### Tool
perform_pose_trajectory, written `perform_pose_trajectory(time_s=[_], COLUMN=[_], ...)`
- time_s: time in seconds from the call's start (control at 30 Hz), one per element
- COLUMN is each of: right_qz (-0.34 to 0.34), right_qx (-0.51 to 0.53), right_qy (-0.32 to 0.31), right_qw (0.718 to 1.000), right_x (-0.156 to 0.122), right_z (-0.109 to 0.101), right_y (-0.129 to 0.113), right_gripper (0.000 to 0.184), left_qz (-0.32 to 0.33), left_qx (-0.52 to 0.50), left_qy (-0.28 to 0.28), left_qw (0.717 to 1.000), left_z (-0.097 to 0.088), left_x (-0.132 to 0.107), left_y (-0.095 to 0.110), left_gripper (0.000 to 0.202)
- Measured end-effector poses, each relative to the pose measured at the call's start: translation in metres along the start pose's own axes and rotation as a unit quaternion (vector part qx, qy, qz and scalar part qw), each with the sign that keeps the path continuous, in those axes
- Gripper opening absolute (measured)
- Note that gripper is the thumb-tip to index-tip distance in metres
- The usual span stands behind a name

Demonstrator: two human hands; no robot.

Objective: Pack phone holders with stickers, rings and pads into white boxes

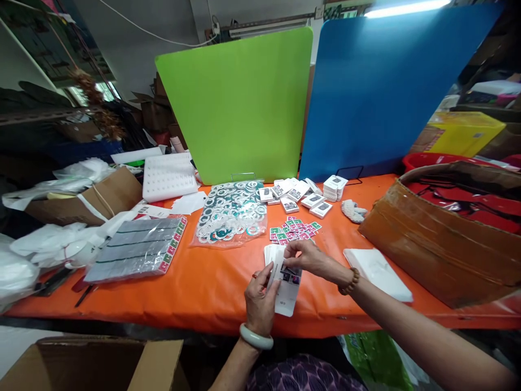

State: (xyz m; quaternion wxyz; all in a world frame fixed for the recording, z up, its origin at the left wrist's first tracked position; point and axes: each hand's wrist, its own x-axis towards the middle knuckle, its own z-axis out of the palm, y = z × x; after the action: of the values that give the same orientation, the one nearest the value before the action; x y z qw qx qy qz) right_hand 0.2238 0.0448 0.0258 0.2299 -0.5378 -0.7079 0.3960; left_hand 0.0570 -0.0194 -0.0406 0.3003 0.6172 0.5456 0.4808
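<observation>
My left hand [260, 298] grips a sheaf of narrow white printed cards [288, 304], the thumb lying across them. Dark pictures show on the front of the right-hand card. At the upper end of the cards, my right hand [307, 258] has its fingers closed in a pinch on a card edge; the fingertips partly hide it. Just beyond my hands lies a loose pile of small pink and green labels [295, 229]. Behind that sit several small white boxed stacks [299, 190] with dark pictures on top.
Left of the labels lies a clear bag of white and teal rings [232, 212], then a plastic-wrapped pack [138, 247]. A white stack [378, 274], a glove [353, 212] and a large carton [443, 239] are to the right. Green [244, 108] and blue [382, 98] boards stand behind.
</observation>
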Motion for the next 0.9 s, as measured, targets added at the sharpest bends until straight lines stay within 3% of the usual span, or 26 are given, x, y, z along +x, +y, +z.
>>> perform_pose_trajectory(time_s=[0.23, 0.37, 0.47, 0.63, 0.73, 0.83, 0.9], right_qz=[0.044, 0.080, 0.101, 0.133, 0.125, 0.101, 0.073], right_qx=[0.170, 0.342, 0.416, 0.460, 0.475, 0.467, 0.426], right_qy=[-0.050, -0.081, -0.058, -0.001, 0.001, -0.021, -0.029], right_qw=[0.983, 0.933, 0.902, 0.878, 0.871, 0.878, 0.901], right_x=[-0.029, -0.036, -0.040, -0.046, -0.049, -0.051, -0.054], right_z=[-0.008, 0.008, 0.024, 0.039, 0.043, 0.048, 0.050], right_y=[0.002, 0.012, 0.015, 0.014, 0.013, 0.010, 0.006], right_gripper=[0.010, 0.024, 0.028, 0.028, 0.030, 0.030, 0.026], left_qz=[0.021, 0.036, 0.034, 0.039, -0.001, -0.048, -0.076], left_qx=[-0.003, 0.044, 0.070, 0.120, 0.122, 0.052, -0.017], left_qy=[-0.007, -0.014, -0.026, -0.064, -0.074, -0.096, -0.118], left_qw=[1.000, 0.998, 0.997, 0.990, 0.990, 0.993, 0.990], left_z=[-0.001, -0.005, -0.005, -0.001, 0.002, 0.005, 0.005], left_x=[-0.009, -0.008, -0.010, -0.021, -0.029, -0.034, -0.035], left_y=[0.016, 0.011, 0.004, 0.000, 0.006, 0.015, 0.020], left_gripper=[0.033, 0.029, 0.028, 0.040, 0.054, 0.042, 0.032])
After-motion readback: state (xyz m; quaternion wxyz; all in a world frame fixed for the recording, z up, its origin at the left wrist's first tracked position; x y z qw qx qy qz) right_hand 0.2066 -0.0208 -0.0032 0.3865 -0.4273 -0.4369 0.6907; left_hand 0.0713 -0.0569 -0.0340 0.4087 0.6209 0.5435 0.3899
